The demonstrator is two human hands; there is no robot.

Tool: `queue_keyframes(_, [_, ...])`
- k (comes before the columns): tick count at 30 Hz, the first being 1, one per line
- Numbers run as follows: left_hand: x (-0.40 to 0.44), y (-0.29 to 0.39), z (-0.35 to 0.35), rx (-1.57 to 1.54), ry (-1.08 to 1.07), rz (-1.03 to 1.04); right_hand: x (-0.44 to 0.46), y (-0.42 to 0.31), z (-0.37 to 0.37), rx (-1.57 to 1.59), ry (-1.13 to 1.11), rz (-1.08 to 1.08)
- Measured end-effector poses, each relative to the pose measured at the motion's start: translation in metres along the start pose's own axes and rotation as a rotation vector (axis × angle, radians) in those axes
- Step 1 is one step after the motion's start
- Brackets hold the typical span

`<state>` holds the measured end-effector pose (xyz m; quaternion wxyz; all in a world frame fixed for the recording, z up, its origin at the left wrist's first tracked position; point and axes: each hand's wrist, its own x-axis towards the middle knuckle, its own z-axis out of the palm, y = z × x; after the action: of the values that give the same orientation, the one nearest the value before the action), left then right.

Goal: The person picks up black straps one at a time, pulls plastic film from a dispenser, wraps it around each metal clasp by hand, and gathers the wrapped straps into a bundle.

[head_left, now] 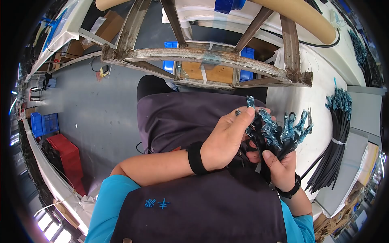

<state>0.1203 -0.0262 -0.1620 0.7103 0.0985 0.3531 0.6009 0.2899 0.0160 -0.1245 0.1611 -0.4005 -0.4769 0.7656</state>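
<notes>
One cable bundle [280, 137]: left hand [225, 139] pinches a wrapped tip [250, 101], right hand [284, 168] grips lower; table edge [277, 97] right, open floor [105, 117] left.

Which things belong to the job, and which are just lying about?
Part of the job:
Black cords with shiny blue-wrapped ends, held between left hand and right hand
Probably the matching tied black bundle on the white tabletop

Seemingly just lying about:
Blue plastic crate
Red boxy object
Brown cardboard box

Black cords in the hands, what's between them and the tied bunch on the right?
In the head view, just a bare stretch of white table shows between the held cords and the tied bunch.
</notes>
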Motion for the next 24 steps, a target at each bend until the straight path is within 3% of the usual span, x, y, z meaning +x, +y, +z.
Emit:
queue_keyframes(3, [-0.004, 0.002, 0.004, -0.013, 0.021, -0.048, 0.001, 0.005, -0.003, 0.057, 0.036, -0.039])
queue_keyframes(5, [-0.005, 0.003, 0.006, 0.024, 0.000, -0.036, 0.005, 0.012, -0.008, -0.075, 0.102, -0.176])
queue_keyframes(7, [-0.005, 0.005, 0.007, 0.063, -0.027, -0.026, 0.004, 0.009, -0.011, -0.067, 0.109, -0.139])
queue_keyframes(9, [-0.007, 0.009, 0.003, 0.302, -0.063, -0.043, 0.004, 0.008, -0.013, -0.041, 0.055, -0.075])
queue_keyframes(17, [-0.010, -0.005, 0.003, 0.214, -0.128, 0.073, 0.004, 0.003, -0.008, -0.071, -0.080, 0.019])
queue_keyframes(21, [-0.005, -0.013, 0.004, 0.094, -0.216, 0.180, 0.006, -0.002, -0.005, -0.107, -0.025, -0.003])
queue_keyframes(24, [-0.003, -0.014, 0.005, 0.060, -0.202, 0.239, 0.005, 0.001, -0.013, -0.075, -0.151, 0.067])
